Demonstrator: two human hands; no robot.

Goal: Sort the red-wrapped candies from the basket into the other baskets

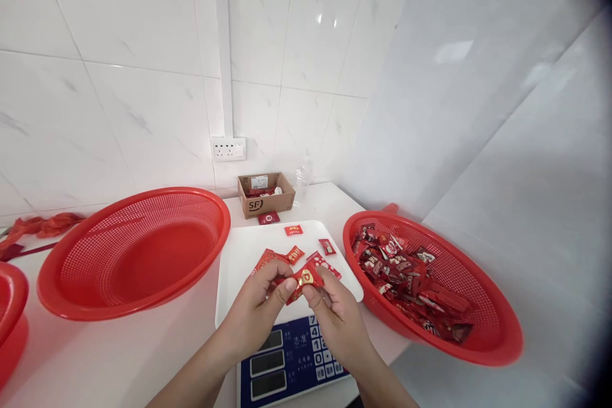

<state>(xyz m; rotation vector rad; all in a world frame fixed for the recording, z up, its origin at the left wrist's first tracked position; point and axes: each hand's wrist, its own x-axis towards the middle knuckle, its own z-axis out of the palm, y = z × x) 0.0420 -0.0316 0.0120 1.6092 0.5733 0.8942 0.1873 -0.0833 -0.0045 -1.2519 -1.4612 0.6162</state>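
Between my two hands, a red candy packet (307,276) with a gold mark is pinched over the scale's tray. My left hand (261,306) grips its left end with thumb and fingers. The right end is held by my right hand (332,309). Beneath them lies the white tray (234,248) of a digital scale, whose blue panel (301,363) shows below my wrists. Small red packets rest on the tray, among them one near the back (293,229), an orange-red one (295,254) and a dark red one (327,247). Other red wrappers are partly hidden behind my fingers.
To the right stands a red basket (497,331) holding many wrapped candies (406,268). A red perforated basket (138,293) sits left, another basket's edge (14,293) beyond it. A cardboard box (268,204) with packets, a red packet (268,218) and clear plastic (303,178) are near the wall.
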